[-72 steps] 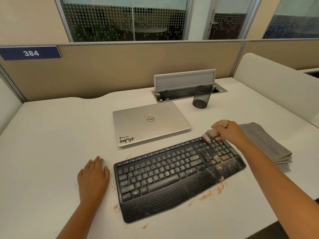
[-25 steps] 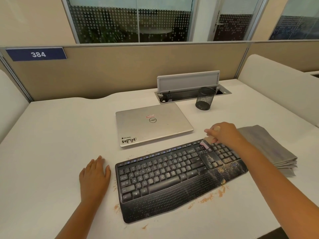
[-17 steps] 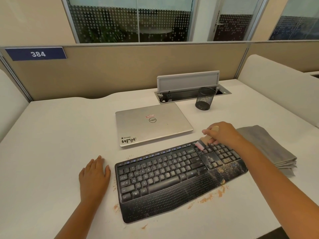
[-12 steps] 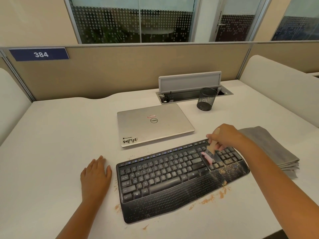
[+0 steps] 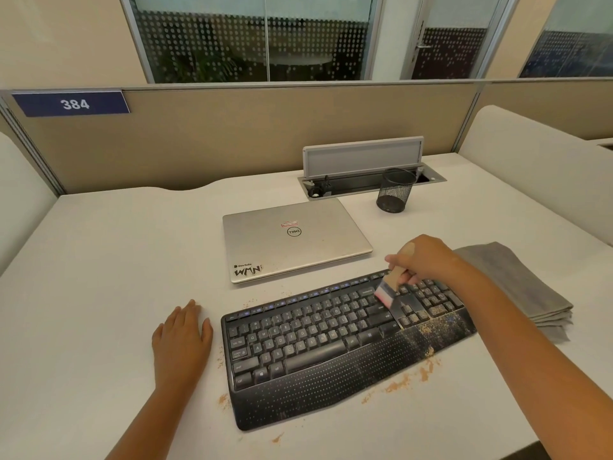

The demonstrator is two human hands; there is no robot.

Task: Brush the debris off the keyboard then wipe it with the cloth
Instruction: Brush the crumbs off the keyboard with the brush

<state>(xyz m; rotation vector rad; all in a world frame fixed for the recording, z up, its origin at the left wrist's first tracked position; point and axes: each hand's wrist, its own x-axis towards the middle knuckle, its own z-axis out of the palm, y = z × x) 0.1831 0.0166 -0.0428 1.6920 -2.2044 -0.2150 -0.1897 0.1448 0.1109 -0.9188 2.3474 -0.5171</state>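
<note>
The right hand (image 5: pixel 428 258) reaches in from the near right, forearm angled across the desk (image 5: pixel 99 260), fingers pinched around the wooden handle of a small brush (image 5: pixel 389 287). The bristles (pale pink) point down and left, touching the keys between the main block and the number pad. The left hand (image 5: pixel 182 336) lies flat and empty, palm down, fingers together, just left of the keyboard (image 5: pixel 331 346).

The keyboard sits near the front edge, its right end farther away. Tan debris (image 5: pixel 428 330) speckles its right palm rest and lies in small heaps on the desk just nearer. The folded grey cloth (image 5: pixel 517 283) rests right of the keyboard, behind the right forearm.

A black mesh cup (image 5: pixel 394 190) stands far right of the closed laptop (image 5: pixel 292 239); its contents cannot be seen. Behind it, an open cable tray (image 5: pixel 371 184) holds plugs.
</note>
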